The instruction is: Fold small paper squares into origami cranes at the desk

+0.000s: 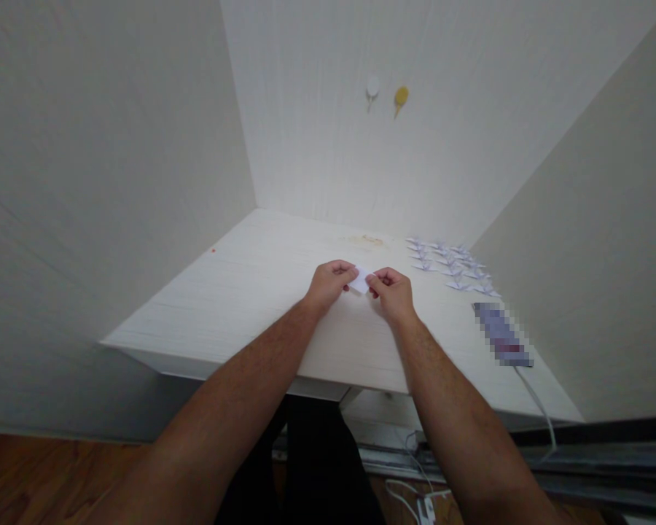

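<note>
Pinching a small white paper from opposite sides over the tabletop, our left hand and right hand are sharing the hold; we are judging it light, easily creased, best gripped by edges.

Forearms bare, left hand and right hand likewise; legwear black (I can't resolve seams from my end).

My left hand and right hand pinch a small white paper over the desk; folded paper birds and a phone lie to my right.
</note>
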Available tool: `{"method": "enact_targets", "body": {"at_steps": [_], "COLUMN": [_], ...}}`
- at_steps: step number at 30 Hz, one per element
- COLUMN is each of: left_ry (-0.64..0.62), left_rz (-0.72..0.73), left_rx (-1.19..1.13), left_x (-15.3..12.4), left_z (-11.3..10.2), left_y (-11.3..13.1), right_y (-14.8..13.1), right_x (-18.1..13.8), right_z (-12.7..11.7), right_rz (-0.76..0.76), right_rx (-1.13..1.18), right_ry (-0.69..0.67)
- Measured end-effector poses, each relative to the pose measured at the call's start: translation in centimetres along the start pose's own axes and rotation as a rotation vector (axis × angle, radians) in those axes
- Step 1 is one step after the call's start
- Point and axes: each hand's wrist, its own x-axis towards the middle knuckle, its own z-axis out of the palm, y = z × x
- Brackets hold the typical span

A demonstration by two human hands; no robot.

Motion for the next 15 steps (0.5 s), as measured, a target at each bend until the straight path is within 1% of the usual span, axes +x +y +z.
{"method": "enact_targets", "body": {"at_steps": [7, 11, 15], "left_ry": [0.045, 0.036, 0.037], "left_rz": [-0.002, -0.01, -0.006], "left_rx": [-0.024, -0.077, -0.065], "left_x": [-0.18, 0.07, 0.27], "left_z": [0.22, 0.03, -0.04], "left_y": [0.42, 0.01, -0.29], "right_y": [0.22, 0.11, 0.19], "right_x": [-0.12, -0.23, -0.23], "right_z": [0.27, 0.28, 0.29], "right_rz": [0.039, 0.031, 0.029], "right_rx": [-0.002, -0.005, -0.005], "right_ry": [-0.091, -0.14, -0.165]}}
